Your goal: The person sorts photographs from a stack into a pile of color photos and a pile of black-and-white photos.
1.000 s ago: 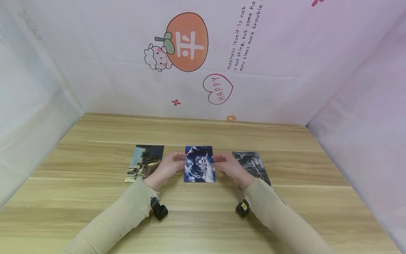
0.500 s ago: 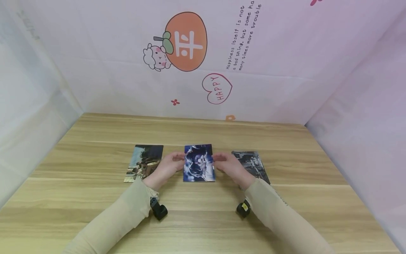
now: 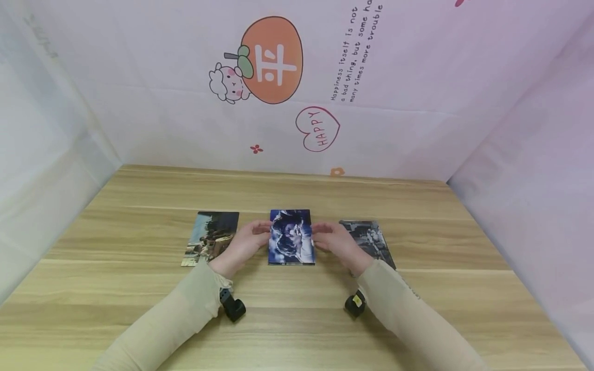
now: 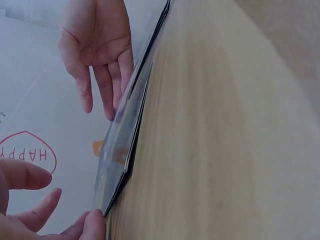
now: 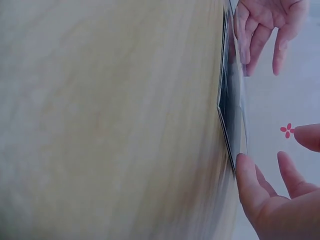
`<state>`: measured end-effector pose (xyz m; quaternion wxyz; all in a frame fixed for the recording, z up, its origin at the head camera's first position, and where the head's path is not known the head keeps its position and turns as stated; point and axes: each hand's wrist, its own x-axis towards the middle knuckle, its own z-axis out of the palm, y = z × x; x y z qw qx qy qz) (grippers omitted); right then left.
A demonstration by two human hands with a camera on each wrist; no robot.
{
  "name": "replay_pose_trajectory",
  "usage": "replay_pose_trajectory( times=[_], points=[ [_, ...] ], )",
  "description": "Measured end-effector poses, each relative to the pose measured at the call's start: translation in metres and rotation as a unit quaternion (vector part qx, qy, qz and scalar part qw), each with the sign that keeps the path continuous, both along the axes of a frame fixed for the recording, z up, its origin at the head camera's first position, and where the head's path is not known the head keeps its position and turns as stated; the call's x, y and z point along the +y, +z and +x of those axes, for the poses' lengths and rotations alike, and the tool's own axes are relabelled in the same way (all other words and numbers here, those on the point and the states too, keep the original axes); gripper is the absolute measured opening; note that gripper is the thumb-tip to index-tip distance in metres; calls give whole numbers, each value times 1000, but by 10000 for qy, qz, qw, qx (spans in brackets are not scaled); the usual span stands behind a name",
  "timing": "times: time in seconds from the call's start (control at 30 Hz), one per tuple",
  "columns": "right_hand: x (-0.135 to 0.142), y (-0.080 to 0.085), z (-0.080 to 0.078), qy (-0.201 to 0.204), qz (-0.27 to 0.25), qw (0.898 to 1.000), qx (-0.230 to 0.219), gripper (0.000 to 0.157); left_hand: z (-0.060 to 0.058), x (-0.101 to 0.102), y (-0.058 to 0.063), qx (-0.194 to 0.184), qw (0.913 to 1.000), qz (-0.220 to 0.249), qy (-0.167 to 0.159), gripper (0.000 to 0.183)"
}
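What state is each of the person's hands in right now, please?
Left hand: open, fingers touching the left edge of the blue picture card.
Right hand: open, fingers touching that card's right edge.

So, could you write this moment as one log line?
left hand: at blue card, left edge; right hand: at same card, right edge

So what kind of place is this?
Maybe a little curtained-off corner, probably indoors: a wooden table has pale cloth round its back and sides, with a cartoon fruit printed on it. I can't see what lies beyond.
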<state>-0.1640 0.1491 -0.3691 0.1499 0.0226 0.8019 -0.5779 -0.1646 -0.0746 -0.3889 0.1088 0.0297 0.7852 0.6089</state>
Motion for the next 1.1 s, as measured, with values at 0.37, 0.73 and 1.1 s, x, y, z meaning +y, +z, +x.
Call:
replay_pose_trajectory(
  times=[0.37,0.73,1.1],
  points=[
    [-1,-3,-1,-134,-442,9987,211,38,-1,-2,7,196,9985,297,423,46],
    [-9,1,-2,-595,-546,9967,48,40,-2,-7,8,-98,9962,719,483,45],
    [-16,-2,-4,-432,-743,9963,-8,43,3,-21,10,-77,9967,666,467,46]
  ],
)
